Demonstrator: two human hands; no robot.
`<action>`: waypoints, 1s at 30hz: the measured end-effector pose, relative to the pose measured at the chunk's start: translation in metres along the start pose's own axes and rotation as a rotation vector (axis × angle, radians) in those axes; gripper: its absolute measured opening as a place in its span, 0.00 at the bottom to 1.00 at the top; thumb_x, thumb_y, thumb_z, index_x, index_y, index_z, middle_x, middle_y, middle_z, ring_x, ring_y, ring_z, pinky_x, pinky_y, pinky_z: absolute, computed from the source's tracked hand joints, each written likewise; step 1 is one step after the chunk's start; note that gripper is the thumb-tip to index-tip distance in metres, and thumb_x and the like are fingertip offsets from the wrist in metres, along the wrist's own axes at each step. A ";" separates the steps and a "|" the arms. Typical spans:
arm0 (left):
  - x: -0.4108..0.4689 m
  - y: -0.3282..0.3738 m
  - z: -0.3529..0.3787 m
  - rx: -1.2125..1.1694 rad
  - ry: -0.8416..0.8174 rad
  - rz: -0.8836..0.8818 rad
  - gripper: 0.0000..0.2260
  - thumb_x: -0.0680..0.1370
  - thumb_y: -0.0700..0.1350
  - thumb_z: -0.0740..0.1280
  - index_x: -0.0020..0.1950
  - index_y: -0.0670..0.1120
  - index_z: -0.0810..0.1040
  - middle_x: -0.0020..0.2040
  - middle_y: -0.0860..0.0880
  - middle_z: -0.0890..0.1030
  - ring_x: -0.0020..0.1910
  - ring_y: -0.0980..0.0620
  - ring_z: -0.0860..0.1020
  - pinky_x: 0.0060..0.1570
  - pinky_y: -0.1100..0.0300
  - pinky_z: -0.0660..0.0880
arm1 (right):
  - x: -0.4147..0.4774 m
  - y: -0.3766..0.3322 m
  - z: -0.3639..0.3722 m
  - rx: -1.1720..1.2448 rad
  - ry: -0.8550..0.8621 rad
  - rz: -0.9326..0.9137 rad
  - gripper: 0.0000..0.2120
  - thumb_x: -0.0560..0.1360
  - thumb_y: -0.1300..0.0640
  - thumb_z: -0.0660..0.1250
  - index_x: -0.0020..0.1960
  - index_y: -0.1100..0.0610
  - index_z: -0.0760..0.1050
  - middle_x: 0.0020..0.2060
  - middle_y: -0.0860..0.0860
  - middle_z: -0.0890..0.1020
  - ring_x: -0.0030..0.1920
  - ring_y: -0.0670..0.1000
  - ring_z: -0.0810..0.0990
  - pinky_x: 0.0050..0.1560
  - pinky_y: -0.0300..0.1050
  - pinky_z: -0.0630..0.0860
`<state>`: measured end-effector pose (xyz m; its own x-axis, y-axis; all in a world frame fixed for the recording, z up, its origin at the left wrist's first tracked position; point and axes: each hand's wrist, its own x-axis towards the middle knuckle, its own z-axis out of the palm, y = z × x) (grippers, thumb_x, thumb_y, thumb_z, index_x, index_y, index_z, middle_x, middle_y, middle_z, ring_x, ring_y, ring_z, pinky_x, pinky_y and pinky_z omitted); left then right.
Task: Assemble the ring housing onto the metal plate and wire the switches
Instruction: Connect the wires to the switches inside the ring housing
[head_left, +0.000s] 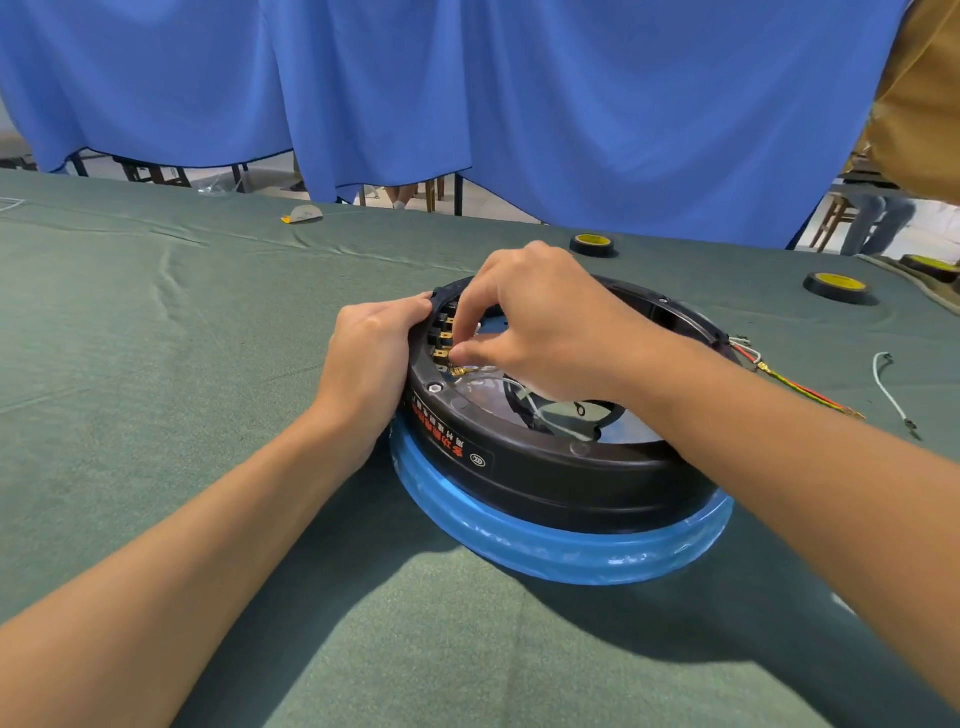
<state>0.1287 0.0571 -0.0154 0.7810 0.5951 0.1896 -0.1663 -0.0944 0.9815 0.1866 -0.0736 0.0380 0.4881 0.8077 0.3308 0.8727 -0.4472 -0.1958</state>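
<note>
A black ring housing (550, 473) sits upside down on a metal plate wrapped in blue film (550, 551) on the green cloth. Several switches with brass terminals (444, 338) line the inside of its left wall. My left hand (371, 364) grips the ring's outer left rim. My right hand (535, 322) reaches inside the ring, thumb and fingers pinched on a white wire's brass connector (460, 370) at the lower switch terminals. More white wires (524, 395) lie loose inside the ring.
Red, yellow-green and white wires (795, 387) trail from the ring's right side, with a loose white wire (891, 392) beyond. Two black tape rolls (594, 244) (836, 287) stand at the back. A blue curtain (519, 93) hangs behind the table.
</note>
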 end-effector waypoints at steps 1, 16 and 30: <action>0.000 0.000 0.000 -0.001 -0.003 0.008 0.14 0.76 0.43 0.65 0.43 0.31 0.80 0.38 0.39 0.77 0.38 0.46 0.73 0.44 0.50 0.67 | 0.000 0.000 -0.001 -0.060 -0.014 -0.044 0.05 0.74 0.50 0.72 0.46 0.50 0.83 0.48 0.46 0.79 0.55 0.50 0.71 0.54 0.48 0.71; 0.002 -0.003 0.002 0.015 0.001 0.021 0.13 0.78 0.40 0.63 0.42 0.32 0.81 0.37 0.40 0.79 0.38 0.47 0.74 0.44 0.51 0.68 | 0.015 0.004 -0.018 -0.277 -0.236 -0.194 0.03 0.76 0.51 0.69 0.46 0.48 0.82 0.55 0.46 0.69 0.62 0.52 0.61 0.64 0.54 0.66; 0.000 -0.001 0.002 0.030 -0.012 0.010 0.12 0.68 0.50 0.64 0.32 0.46 0.82 0.36 0.42 0.80 0.38 0.46 0.76 0.46 0.48 0.71 | 0.011 0.005 -0.012 -0.152 -0.215 -0.148 0.05 0.78 0.56 0.67 0.43 0.49 0.76 0.54 0.49 0.72 0.54 0.51 0.72 0.57 0.51 0.73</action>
<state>0.1301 0.0558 -0.0164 0.7863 0.5847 0.1996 -0.1561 -0.1245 0.9799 0.1966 -0.0712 0.0520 0.3564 0.9239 0.1390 0.9336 -0.3580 -0.0141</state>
